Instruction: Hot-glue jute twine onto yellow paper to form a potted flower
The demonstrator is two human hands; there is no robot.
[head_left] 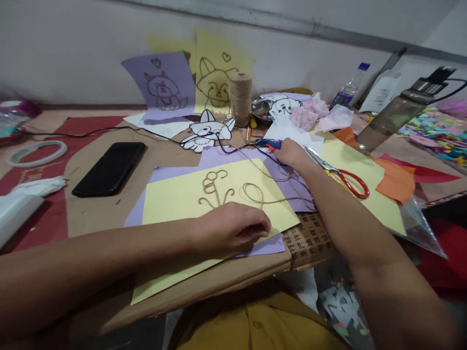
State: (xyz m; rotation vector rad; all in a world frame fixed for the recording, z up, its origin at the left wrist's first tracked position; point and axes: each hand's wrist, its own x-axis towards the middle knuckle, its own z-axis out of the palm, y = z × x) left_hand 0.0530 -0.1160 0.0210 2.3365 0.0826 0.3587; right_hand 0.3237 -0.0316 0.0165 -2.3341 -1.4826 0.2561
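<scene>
My left hand rests on a yellow sheet of paper, its fingers curled; what they hold, if anything, is hidden. On this sheet, brown twine forms a flower-like outline just beyond the hand. A loose loop of twine runs down to my fingers and off to the right. Farther back, my right hand is closed around a blue glue gun with an orange trigger, lying low over the table. Purple paper shows beneath the yellow sheet.
Red-handled scissors lie right of my right forearm. Behind stand a twine spool and a tilted bottle. A black phone and tape roll lie left. A black cord crosses the table; cat drawings lean on the wall.
</scene>
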